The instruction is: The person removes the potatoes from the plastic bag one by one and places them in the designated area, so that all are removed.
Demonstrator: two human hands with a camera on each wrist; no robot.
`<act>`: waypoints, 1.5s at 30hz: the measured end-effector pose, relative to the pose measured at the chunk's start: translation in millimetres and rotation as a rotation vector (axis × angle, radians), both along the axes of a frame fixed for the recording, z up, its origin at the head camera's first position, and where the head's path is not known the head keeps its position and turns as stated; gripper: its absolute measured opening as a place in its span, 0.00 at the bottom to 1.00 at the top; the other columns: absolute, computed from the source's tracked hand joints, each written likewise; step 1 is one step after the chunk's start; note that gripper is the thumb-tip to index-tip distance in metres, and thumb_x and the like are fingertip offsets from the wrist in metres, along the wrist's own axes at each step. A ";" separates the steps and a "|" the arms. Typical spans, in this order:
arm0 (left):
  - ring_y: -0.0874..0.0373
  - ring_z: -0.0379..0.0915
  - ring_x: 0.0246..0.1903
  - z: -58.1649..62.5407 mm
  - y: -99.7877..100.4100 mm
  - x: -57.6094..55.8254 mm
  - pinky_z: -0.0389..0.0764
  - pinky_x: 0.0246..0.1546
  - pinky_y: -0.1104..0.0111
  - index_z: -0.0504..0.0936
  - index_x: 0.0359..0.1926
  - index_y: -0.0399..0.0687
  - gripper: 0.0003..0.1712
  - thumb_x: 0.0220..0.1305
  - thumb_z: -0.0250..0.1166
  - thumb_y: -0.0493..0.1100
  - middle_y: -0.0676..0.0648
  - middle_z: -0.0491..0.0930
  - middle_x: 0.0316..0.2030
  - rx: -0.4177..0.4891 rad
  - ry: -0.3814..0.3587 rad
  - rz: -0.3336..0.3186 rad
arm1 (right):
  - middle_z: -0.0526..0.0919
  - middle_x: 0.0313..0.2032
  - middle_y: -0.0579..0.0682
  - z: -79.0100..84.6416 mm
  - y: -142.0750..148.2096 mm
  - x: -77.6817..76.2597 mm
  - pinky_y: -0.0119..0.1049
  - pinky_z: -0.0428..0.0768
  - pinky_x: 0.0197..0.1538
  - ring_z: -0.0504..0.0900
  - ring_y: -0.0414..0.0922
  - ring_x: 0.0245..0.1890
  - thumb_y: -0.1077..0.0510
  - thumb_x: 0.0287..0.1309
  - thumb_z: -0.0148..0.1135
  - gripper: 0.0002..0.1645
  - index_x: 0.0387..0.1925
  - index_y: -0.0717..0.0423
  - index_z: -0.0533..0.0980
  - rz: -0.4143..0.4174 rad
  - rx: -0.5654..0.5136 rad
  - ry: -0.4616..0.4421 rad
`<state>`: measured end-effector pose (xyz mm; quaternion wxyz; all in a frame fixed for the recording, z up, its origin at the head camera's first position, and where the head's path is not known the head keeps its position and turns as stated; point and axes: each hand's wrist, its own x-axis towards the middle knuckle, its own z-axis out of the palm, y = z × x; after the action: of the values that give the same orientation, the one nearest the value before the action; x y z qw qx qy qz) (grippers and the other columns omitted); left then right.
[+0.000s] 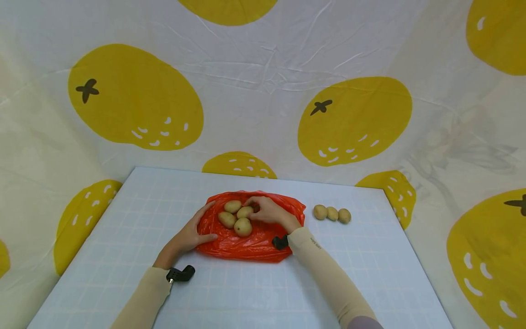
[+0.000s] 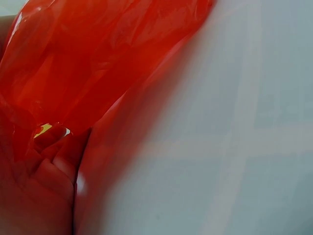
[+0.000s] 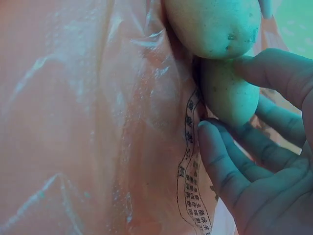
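A red plastic bag (image 1: 250,251) lies spread flat on the table with a cluster of potatoes on it. My right hand (image 1: 269,211) reaches in from the right and holds one potato (image 1: 245,212) of the cluster. In the right wrist view, thumb and fingers go round that potato (image 3: 230,95), which stays against a larger potato (image 3: 215,27). Three other potatoes sit close by, the nearest one (image 1: 243,227) toward me. My left hand (image 1: 191,233) rests at the bag's left edge, thumb and fingers spread apart; red plastic (image 2: 98,58) partly covers its fingers in the left wrist view.
To the right of the bag, three more potatoes (image 1: 332,213) stand in a row on the pale checked table (image 1: 230,301). A white cloth (image 1: 255,105) with yellow fruit prints hangs behind and around the table. Each wrist carries a black camera (image 1: 181,273).
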<state>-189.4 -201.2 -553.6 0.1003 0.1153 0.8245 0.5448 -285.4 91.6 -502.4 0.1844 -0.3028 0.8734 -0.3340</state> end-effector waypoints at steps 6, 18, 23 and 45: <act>0.31 0.41 0.79 -1.4 0.2 0.1 0.50 0.72 0.29 0.49 0.82 0.66 0.59 0.59 0.76 0.49 0.38 0.45 0.81 0.010 -0.013 0.000 | 0.84 0.50 0.47 -3.2 1.1 0.2 0.33 0.79 0.48 0.77 0.42 0.43 0.57 0.64 0.70 0.17 0.54 0.51 0.81 -0.052 -0.016 -0.017; 0.31 0.41 0.79 1.6 0.8 1.0 0.50 0.73 0.29 0.48 0.82 0.66 0.58 0.60 0.75 0.48 0.38 0.44 0.81 0.035 -0.023 -0.008 | 0.84 0.50 0.48 1.0 4.3 1.7 0.36 0.81 0.51 0.78 0.44 0.45 0.55 0.63 0.71 0.18 0.54 0.53 0.81 -0.068 -0.043 0.021; 0.31 0.41 0.79 3.0 0.5 1.7 0.51 0.73 0.30 0.48 0.82 0.68 0.59 0.59 0.75 0.49 0.38 0.43 0.82 0.017 -0.044 0.005 | 0.84 0.50 0.48 -0.1 5.1 2.3 0.35 0.83 0.50 0.80 0.44 0.45 0.56 0.63 0.70 0.18 0.54 0.53 0.81 -0.078 -0.069 0.019; 0.30 0.41 0.79 -0.1 -0.2 -0.4 0.52 0.72 0.29 0.48 0.82 0.68 0.58 0.59 0.75 0.50 0.37 0.44 0.81 0.003 -0.005 -0.007 | 0.85 0.52 0.47 17.6 15.9 25.1 0.38 0.85 0.53 0.85 0.45 0.48 0.54 0.62 0.71 0.21 0.56 0.50 0.81 -0.159 -0.229 0.035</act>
<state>-189.7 -201.4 -553.7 0.1042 0.1171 0.8230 0.5460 -260.4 107.5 -484.8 0.1062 -0.2574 0.8538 -0.4399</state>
